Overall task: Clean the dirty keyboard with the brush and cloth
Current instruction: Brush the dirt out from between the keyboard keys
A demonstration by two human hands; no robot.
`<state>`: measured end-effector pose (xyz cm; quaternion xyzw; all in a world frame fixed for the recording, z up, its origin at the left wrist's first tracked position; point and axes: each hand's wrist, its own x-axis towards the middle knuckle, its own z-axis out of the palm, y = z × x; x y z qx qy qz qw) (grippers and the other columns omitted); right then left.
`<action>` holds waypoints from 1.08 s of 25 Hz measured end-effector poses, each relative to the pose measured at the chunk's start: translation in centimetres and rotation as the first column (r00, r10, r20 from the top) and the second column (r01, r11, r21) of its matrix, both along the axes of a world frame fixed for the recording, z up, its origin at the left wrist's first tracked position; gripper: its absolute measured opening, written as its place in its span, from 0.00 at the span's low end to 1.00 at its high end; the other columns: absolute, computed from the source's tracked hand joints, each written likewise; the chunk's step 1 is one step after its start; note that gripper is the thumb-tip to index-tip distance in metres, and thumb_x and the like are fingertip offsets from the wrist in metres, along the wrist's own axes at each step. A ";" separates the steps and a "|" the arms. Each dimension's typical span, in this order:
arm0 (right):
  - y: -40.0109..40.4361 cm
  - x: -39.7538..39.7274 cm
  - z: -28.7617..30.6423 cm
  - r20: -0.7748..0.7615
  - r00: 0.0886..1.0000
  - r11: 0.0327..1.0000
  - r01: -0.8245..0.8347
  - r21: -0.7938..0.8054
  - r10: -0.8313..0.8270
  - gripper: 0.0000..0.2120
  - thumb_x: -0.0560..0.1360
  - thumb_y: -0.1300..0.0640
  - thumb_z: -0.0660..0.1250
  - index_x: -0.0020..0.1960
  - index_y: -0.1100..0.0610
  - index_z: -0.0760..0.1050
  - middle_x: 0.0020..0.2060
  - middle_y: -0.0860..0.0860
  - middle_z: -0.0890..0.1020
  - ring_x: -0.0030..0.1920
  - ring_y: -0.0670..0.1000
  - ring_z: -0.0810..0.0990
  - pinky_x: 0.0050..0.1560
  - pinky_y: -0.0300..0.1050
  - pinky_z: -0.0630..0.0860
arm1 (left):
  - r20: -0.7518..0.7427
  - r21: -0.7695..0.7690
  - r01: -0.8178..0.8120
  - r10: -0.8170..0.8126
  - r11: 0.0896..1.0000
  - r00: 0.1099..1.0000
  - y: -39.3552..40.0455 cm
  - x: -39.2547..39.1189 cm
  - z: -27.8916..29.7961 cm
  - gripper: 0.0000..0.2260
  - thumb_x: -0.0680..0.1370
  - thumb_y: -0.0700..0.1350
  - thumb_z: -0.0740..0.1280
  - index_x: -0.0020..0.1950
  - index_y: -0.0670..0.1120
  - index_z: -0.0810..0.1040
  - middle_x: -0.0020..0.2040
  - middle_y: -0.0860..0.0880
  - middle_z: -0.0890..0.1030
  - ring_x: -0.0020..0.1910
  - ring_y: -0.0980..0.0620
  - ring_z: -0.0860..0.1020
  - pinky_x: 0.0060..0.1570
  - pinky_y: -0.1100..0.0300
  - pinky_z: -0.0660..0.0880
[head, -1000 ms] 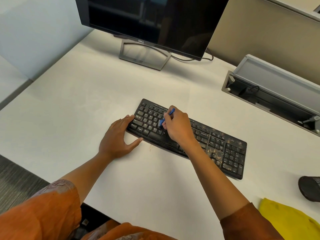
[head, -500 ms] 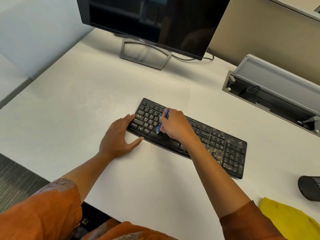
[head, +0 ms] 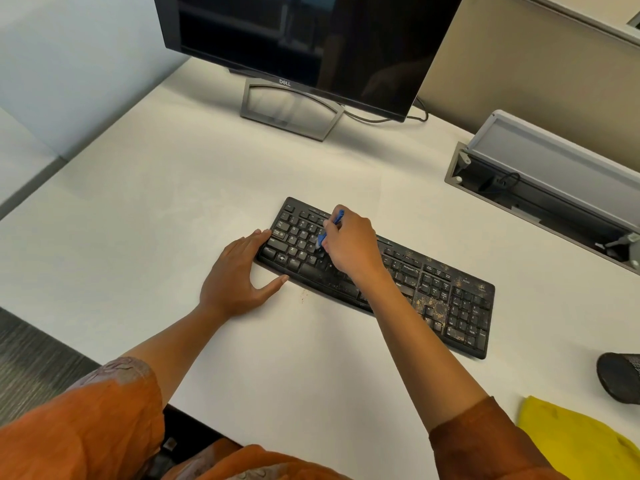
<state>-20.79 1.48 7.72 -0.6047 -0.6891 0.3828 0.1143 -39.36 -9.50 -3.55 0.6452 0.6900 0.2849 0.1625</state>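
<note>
Fingers of right hand (head: 351,245) curled round small blue brush (head: 331,230), bristle end down on the letter keys, handle tip showing above the knuckles. Fingers of left hand (head: 239,275) straight and relaxed, lying flat on white desk (head: 156,202), fingertips against the left end of keyboard (head: 450,299), thumb spread toward its front edge.

"DELL" readable on the bezel of the black monitor (head: 311,39). Small print on keyboard keys, too fine to read.

Black keyboard lying slantwise near desk centre; brownish crumbs and stains thick over the right half, left half looking cleaner. Yellow cloth (head: 575,441) at the near right desk edge, well apart from both hands, beside a dark mesh holder (head: 620,379).
</note>
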 end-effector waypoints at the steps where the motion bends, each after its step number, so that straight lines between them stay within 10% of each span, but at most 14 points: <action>1: -0.2 0.0 -0.1 0.026 0.998 0.999 -0.050 -0.003 0.050 0.08 0.83 0.57 0.60 0.48 0.59 0.73 0.36 0.55 0.84 0.36 0.55 0.83 0.41 0.50 0.81 | -0.001 0.000 0.003 -0.003 1.000 1.000 0.0 0.0 0.0 0.36 0.74 0.66 0.67 0.78 0.48 0.67 0.73 0.50 0.75 0.76 0.52 0.67 0.75 0.57 0.61; 5: 0.1 -0.3 0.1 -0.019 0.980 0.958 -0.197 -0.206 0.198 0.08 0.82 0.57 0.63 0.46 0.60 0.75 0.37 0.57 0.86 0.40 0.56 0.86 0.52 0.56 0.82 | 0.001 0.008 0.001 -0.001 1.000 1.000 0.0 -0.1 -0.1 0.36 0.74 0.65 0.68 0.78 0.48 0.67 0.73 0.50 0.75 0.75 0.51 0.68 0.75 0.55 0.64; 19: -0.4 -2.2 -0.4 -0.037 0.999 1.000 -0.020 -0.012 0.020 0.09 0.82 0.60 0.58 0.45 0.60 0.73 0.32 0.55 0.83 0.35 0.54 0.85 0.43 0.51 0.82 | -0.008 -0.003 0.001 -0.001 1.000 1.000 0.0 -0.1 -0.1 0.36 0.74 0.65 0.68 0.77 0.48 0.68 0.73 0.51 0.75 0.76 0.51 0.67 0.74 0.62 0.59; 24: -0.7 -2.6 -0.5 -0.042 0.998 0.976 -0.062 -0.210 0.054 0.12 0.79 0.63 0.59 0.37 0.59 0.72 0.26 0.51 0.80 0.29 0.51 0.80 0.40 0.47 0.79 | -0.004 -0.015 -0.004 0.003 1.000 1.000 0.0 -0.2 -0.2 0.36 0.74 0.65 0.69 0.78 0.49 0.67 0.74 0.50 0.75 0.76 0.52 0.68 0.75 0.61 0.60; 27: -0.6 -2.6 -0.9 -0.015 1.000 1.000 0.015 -0.013 -0.016 0.10 0.81 0.60 0.57 0.43 0.60 0.73 0.32 0.54 0.83 0.34 0.54 0.84 0.38 0.50 0.80 | -0.009 -0.017 0.005 -0.005 1.000 1.000 0.0 -0.2 -0.2 0.37 0.74 0.65 0.68 0.78 0.48 0.67 0.74 0.51 0.74 0.77 0.52 0.67 0.75 0.65 0.56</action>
